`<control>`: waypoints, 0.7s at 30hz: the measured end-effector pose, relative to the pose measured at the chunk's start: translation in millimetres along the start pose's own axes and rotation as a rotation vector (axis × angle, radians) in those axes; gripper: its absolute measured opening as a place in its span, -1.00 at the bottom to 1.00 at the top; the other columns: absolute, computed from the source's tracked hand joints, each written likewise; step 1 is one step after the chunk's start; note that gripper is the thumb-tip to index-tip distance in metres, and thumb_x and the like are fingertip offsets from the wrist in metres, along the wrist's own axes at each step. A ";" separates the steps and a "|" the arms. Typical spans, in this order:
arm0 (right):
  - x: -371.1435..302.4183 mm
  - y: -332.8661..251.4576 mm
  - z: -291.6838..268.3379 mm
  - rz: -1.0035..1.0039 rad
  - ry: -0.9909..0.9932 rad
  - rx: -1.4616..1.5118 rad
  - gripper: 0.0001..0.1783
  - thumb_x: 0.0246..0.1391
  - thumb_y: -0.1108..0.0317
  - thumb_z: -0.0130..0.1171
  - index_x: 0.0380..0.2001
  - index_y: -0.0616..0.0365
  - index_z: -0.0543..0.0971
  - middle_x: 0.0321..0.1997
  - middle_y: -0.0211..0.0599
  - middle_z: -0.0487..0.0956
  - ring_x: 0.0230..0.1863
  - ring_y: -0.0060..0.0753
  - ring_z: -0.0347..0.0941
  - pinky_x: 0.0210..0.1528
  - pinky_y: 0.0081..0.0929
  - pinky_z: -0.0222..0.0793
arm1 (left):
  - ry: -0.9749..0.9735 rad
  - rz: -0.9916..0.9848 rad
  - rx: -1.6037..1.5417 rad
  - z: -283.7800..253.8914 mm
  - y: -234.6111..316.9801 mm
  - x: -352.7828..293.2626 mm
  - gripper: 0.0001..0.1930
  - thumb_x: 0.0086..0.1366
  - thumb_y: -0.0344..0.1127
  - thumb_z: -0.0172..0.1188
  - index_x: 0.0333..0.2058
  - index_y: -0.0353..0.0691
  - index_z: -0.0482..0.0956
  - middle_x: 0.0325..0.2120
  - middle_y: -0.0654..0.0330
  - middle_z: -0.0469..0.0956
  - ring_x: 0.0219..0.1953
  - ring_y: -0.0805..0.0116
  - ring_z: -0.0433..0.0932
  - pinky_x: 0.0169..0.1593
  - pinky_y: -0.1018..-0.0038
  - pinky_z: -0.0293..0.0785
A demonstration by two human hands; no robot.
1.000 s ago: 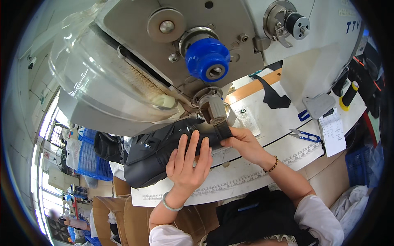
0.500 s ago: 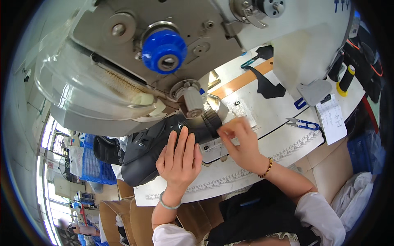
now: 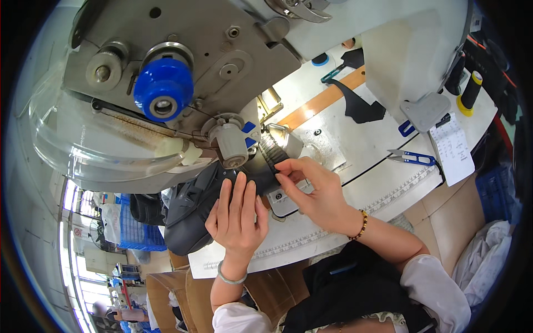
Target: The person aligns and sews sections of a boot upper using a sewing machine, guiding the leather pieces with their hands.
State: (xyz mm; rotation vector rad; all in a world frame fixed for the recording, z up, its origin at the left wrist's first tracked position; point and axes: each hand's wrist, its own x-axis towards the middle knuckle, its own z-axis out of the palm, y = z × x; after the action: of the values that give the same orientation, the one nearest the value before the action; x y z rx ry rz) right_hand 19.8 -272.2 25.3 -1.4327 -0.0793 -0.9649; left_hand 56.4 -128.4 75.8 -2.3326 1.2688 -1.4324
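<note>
While the left hand (image 3: 236, 213) lies flat, fingers spread, on the dark shoe upper (image 3: 191, 208) at mid-frame, the right hand (image 3: 313, 188) pinches its edge just right of it, under the sewing machine (image 3: 222, 61); blue snips (image 3: 411, 159) lie on the table (image 3: 377, 183), right.

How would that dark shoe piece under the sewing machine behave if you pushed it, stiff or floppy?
Probably floppy: the dark shoe upper sags off the table edge. Likely light, since the left hand steadies it with flat fingers. Seems unlikely to roll; it lies slumped.
</note>
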 end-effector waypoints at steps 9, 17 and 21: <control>6.1 -2.6 -3.0 0.002 -0.101 -0.071 -0.79 -0.10 0.52 0.19 -0.34 0.24 0.42 -0.41 -0.28 0.48 -0.45 -0.45 0.52 -0.41 -0.58 0.42 | 0.011 -0.003 -0.015 -1.0 0.0 0.0 -0.72 0.04 -0.38 0.14 -0.21 -0.16 0.55 -0.14 0.25 0.55 -0.05 0.33 0.48 -0.08 0.53 0.18; 2.8 2.3 -3.0 0.073 -0.099 0.050 -0.77 -0.06 0.51 0.17 -0.30 0.26 0.39 -0.40 -0.27 0.49 -0.45 -0.47 0.52 -0.39 -0.57 0.43 | -0.015 -0.022 -0.027 -3.6 -0.9 3.6 -0.73 0.04 -0.39 0.14 -0.21 -0.17 0.55 -0.16 0.26 0.56 -0.07 0.35 0.49 -0.10 0.51 0.18; 3.4 3.9 -4.2 -0.018 -0.112 -0.017 -0.76 -0.05 0.51 0.17 -0.28 0.26 0.39 -0.41 -0.26 0.47 -0.45 -0.43 0.52 -0.40 -0.56 0.44 | -0.019 -0.026 -0.074 -6.9 -0.6 11.1 -0.73 0.03 -0.41 0.14 -0.22 -0.20 0.55 -0.20 0.27 0.57 -0.12 0.35 0.50 -0.11 0.49 0.19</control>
State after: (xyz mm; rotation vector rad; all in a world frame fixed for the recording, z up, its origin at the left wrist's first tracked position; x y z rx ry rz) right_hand 22.3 -278.0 23.3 -1.5036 -0.1675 -0.9016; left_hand 53.6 -133.7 87.4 -2.4121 1.3128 -1.3905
